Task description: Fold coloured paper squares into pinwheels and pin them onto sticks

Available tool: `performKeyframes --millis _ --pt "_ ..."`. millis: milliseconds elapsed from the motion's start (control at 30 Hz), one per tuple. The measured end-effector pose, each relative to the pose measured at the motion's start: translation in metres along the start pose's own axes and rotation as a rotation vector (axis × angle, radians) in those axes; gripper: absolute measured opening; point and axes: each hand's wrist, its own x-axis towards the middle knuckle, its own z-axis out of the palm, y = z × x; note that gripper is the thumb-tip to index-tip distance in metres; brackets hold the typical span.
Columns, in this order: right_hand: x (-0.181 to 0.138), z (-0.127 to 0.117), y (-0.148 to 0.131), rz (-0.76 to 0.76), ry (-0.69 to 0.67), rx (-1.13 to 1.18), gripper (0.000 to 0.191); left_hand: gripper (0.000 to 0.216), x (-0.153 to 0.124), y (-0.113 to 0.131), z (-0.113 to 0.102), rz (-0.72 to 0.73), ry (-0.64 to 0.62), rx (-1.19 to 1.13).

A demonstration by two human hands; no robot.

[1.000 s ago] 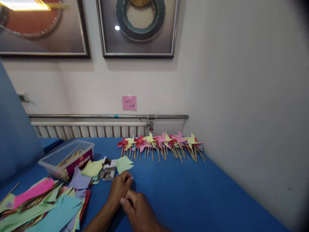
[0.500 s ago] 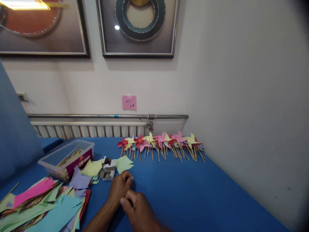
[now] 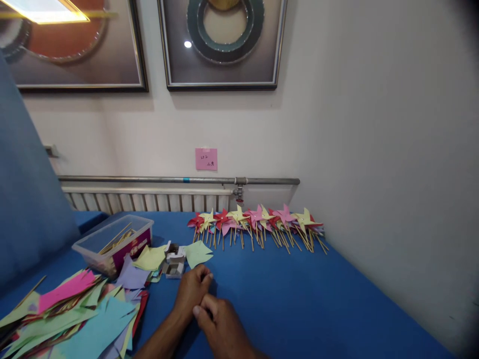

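Resting on the blue table, my left hand [image 3: 193,288] is loosely curled into a fist, with nothing visible in it. Just nearer to me, my right hand [image 3: 223,321] is also curled, its thumb and index finger lying against my left wrist; no object shows in it. A pale green slit paper square [image 3: 198,253] lies just beyond my left hand. To its left stand small open white boxes [image 3: 174,262], their contents too small to make out. Yellow paper sheets [image 3: 150,258] and a purple sheet [image 3: 132,275] lie beside them.
A row of finished paper pinwheels [image 3: 258,219] on sticks lies at the back. On the left are a clear plastic tub [image 3: 144,227] holding wooden sticks and a heap of coloured slit paper [image 3: 101,321]. Behind the blue table [image 3: 299,299] run a pipe [image 3: 209,180] and radiator.
The whole view has shifted slightly, so things appear a little farther right. My hands keep the same curled pose, one against the other.
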Motion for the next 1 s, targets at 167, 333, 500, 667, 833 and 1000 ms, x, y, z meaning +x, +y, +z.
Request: performKeyframes --millis 167,333,500,667,833,1000 --pt "0.0007 0.0005 0.0010 -0.014 0.000 0.019 0.021 0.015 0.0008 -0.0026 0.0010 0.019 0.004 -0.002" --pt "0.0012 -0.0012 -0.0022 0.011 -0.007 0.013 0.021 0.015 0.0011 -0.0024 0.0003 0.005 -0.009 0.017" --pt "0.0014 -0.0015 -0.0020 0.004 -0.006 0.006 0.020 0.015 0.0011 -0.0040 0.0014 0.017 -0.005 -0.002" --pt "0.0000 -0.0013 -0.0021 0.002 -0.005 0.004 0.021 0.015 0.0006 -0.0029 0.0018 0.016 0.001 -0.002" --pt "-0.0007 -0.0009 -0.0012 0.005 -0.002 0.010 0.019 0.015 -0.0002 -0.0012 0.0005 0.012 0.007 -0.003" --pt "0.0000 -0.0005 -0.0005 0.006 0.001 0.012 0.021 0.014 -0.0001 -0.0027 0.0011 0.031 0.014 -0.028"
